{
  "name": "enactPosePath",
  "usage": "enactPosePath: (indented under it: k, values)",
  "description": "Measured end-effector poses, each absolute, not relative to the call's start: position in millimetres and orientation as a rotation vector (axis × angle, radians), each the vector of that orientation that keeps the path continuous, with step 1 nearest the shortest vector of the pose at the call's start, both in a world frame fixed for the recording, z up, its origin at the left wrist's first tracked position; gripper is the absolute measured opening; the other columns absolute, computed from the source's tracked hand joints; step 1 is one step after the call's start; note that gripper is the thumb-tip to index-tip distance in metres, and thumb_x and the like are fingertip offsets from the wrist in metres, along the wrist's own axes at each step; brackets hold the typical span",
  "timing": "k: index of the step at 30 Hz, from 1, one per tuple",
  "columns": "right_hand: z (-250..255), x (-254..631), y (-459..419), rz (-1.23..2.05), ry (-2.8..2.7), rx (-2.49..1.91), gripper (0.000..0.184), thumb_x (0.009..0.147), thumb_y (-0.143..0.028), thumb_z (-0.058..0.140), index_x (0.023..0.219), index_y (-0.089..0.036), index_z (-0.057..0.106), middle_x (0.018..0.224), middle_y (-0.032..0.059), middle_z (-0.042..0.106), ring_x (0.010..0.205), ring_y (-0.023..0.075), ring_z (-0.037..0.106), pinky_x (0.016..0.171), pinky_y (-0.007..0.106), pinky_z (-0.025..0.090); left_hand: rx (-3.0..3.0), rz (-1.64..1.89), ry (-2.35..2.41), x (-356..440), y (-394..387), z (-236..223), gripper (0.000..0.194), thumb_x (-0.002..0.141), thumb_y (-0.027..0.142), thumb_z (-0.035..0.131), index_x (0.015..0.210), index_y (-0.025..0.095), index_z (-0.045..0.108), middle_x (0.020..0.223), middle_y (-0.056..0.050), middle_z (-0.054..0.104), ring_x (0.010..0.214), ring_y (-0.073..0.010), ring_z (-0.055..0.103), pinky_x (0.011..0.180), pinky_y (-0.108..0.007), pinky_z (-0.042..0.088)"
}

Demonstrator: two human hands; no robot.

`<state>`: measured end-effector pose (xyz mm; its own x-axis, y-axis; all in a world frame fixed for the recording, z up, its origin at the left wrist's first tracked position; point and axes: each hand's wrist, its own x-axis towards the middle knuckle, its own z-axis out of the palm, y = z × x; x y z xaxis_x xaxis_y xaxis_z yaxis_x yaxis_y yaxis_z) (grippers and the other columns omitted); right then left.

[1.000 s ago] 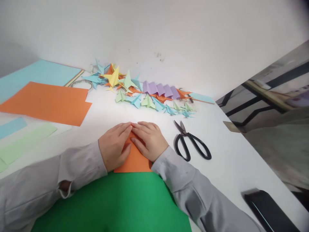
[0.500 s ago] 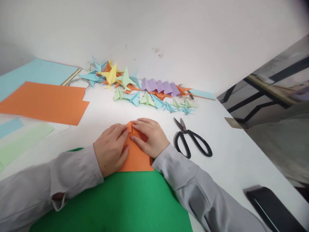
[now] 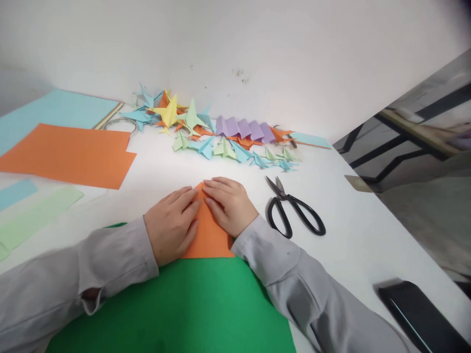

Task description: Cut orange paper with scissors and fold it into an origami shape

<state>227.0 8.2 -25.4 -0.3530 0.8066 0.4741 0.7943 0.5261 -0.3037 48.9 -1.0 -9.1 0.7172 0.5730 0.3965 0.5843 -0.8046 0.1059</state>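
Note:
An orange sheet of paper lies on the green mat with its far end brought to a point. On its left side, my left hand presses the paper, fingers curled over the slanted edge near the tip. My right hand grips the paper from the right, its fingertips close to the same point. Both hands cover the paper's side edges, so the folds beneath them are hidden. To the right of my right hand lie black-handled scissors with their blades slightly apart.
Folded paper pieces in several colours line the wall, with a purple pleated strip among them. Orange sheets, a light green strip and blue paper lie left. A black phone-like object is at the lower right.
Near the tip, the small folded flap and its crosswise edge no longer show; the orange surface there looks smooth. My fingers have shifted slightly along the slanted edges.

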Motion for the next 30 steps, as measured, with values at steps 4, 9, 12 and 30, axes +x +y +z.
enactPosePath:
  k: [4, 9, 12, 30]
  values:
    - [-26.3, 227.2, 8.9, 0.050, -2.185, -1.299, 0.029, 0.081, -0.021, 0.044, 0.103, -0.015, 0.063, 0.112, 0.0063, 0.063, 0.107, 0.0265, 0.051, 0.089, 0.047, 0.040, -2.891, -0.653, -0.975, 48.6, -0.8, -9.8, 0.037, 0.081, 0.018, 0.039, 0.109, 0.001, 0.055, 0.119, -0.021, 0.052, 0.114, -0.0292, 0.045, 0.098, -0.044, 0.040]
    - [-26.8, 227.0, 9.0, 0.050, -2.185, -1.296, 0.029, 0.081, -0.022, 0.044, 0.102, -0.015, 0.063, 0.112, 0.0058, 0.063, 0.107, 0.0267, 0.051, 0.090, 0.046, 0.040, -2.889, -0.666, -0.984, 48.7, -0.9, -10.3, 0.036, 0.080, 0.018, 0.040, 0.108, 0.002, 0.056, 0.119, -0.020, 0.051, 0.113, -0.0287, 0.045, 0.098, -0.044, 0.040]
    - [-27.1, 227.3, 9.0, 0.050, -2.186, -1.288, 0.030, 0.081, -0.022, 0.044, 0.102, -0.013, 0.063, 0.111, 0.0066, 0.063, 0.107, 0.0270, 0.051, 0.090, 0.047, 0.041, -2.878, -0.649, -0.990, 48.8, -1.2, -10.2, 0.037, 0.080, 0.019, 0.040, 0.108, 0.002, 0.056, 0.120, -0.020, 0.051, 0.113, -0.0286, 0.045, 0.098, -0.043, 0.041]
    - [-27.4, 227.5, 8.6, 0.027, -2.205, -1.291, 0.029, 0.082, -0.022, 0.045, 0.104, -0.016, 0.062, 0.111, 0.0067, 0.063, 0.107, 0.0257, 0.052, 0.089, 0.046, 0.041, -2.904, -0.641, -1.016, 49.1, -0.8, -12.5, 0.039, 0.081, 0.020, 0.037, 0.110, 0.001, 0.055, 0.119, -0.021, 0.051, 0.114, -0.0285, 0.044, 0.098, -0.044, 0.040]
